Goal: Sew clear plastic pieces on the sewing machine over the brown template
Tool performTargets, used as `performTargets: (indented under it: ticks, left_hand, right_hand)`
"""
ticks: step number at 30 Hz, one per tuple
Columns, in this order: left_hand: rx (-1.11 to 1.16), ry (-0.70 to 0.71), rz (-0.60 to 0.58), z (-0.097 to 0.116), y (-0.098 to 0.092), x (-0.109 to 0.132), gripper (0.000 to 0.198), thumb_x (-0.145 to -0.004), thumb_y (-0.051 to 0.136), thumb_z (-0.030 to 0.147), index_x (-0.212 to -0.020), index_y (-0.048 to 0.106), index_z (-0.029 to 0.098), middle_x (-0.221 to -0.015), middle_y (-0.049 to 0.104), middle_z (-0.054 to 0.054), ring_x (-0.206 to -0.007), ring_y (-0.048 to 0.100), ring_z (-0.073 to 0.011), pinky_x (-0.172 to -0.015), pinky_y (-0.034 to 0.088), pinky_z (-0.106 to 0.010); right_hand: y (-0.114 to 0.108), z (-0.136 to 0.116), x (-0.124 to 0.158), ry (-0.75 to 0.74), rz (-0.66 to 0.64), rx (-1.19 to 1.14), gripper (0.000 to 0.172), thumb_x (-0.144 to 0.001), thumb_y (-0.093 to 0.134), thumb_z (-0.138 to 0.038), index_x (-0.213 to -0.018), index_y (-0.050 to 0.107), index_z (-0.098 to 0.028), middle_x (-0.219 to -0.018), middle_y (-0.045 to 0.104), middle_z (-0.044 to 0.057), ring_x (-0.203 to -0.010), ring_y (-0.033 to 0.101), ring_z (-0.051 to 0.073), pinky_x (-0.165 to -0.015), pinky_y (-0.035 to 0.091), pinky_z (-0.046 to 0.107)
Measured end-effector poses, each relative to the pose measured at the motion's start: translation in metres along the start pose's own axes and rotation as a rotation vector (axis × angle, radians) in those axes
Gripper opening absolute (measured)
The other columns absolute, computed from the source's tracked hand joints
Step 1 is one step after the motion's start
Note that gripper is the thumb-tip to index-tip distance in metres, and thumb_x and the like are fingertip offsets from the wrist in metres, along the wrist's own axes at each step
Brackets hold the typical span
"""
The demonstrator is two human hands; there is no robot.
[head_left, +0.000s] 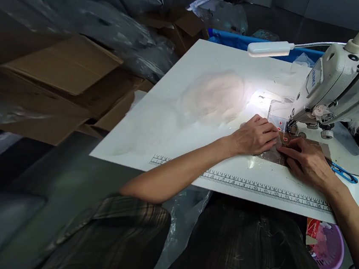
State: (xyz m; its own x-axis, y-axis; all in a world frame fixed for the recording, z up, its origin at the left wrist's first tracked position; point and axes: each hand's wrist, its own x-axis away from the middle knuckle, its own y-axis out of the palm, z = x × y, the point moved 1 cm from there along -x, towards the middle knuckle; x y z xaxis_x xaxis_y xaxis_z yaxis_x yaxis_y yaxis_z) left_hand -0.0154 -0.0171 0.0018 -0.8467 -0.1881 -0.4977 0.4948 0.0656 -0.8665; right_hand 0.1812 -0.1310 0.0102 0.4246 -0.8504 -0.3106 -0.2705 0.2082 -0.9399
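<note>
Beside the needle area of a white sewing machine [325,89], both hands rest on a thin see-through piece of fabric [274,155]. My left hand [254,136] lies on the fabric with its fingers bent and pressed together. To the right, my right hand [309,161] pinches the near edge of the fabric between index finger and thumb. A clear plate with red marks [279,124] sits left of the presser foot [289,126]. Part of the fabric is hidden beneath the fingers.
A pale heap of sheer cloth [217,96] lies on the white table [164,110]. Blue thread snips [344,173] sit right of my right hand. A lamp [269,49] hangs above. Cardboard boxes [66,65] stand left, a purple basket [334,248] below.
</note>
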Motion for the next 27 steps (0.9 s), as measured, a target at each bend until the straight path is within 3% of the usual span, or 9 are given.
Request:
performTargets:
  ticks: [9,16,27]
  left_hand:
    - [-0.032,-0.025,-0.14,0.002,-0.001,0.002,0.033,-0.102,0.043,0.038,-0.112,0.067,0.018,-0.12,0.067,-0.011,-0.093,0.058,-0.0215,-0.08,0.039,-0.037]
    - [-0.063,0.055,-0.242,-0.008,0.003,-0.021,0.032,-0.101,0.043,0.034,-0.117,0.067,0.019,-0.128,0.064,-0.012,-0.098,0.06,-0.023,-0.092,0.037,-0.041]
    - [0.035,-0.002,-0.198,-0.011,0.004,-0.02,0.034,-0.099,0.044,0.034,-0.121,0.065,0.019,-0.134,0.063,-0.012,-0.111,0.058,-0.0273,-0.105,0.026,-0.049]
  right_hand:
    - [0.0,-0.001,0.0,-0.042,0.018,0.005,0.034,-0.091,0.046,-0.016,-0.113,0.071,-0.022,-0.101,0.063,0.01,-0.084,0.062,0.019,-0.07,0.058,0.033]
    - [0.0,0.0,-0.001,0.015,0.007,0.059,0.035,-0.092,0.043,-0.015,-0.117,0.067,-0.017,-0.099,0.063,0.012,-0.082,0.062,0.019,-0.066,0.058,0.032]
    - [-0.002,-0.007,-0.003,0.055,0.025,0.05,0.034,-0.092,0.044,-0.013,-0.119,0.065,-0.014,-0.097,0.061,0.014,-0.078,0.059,0.02,-0.061,0.055,0.032]
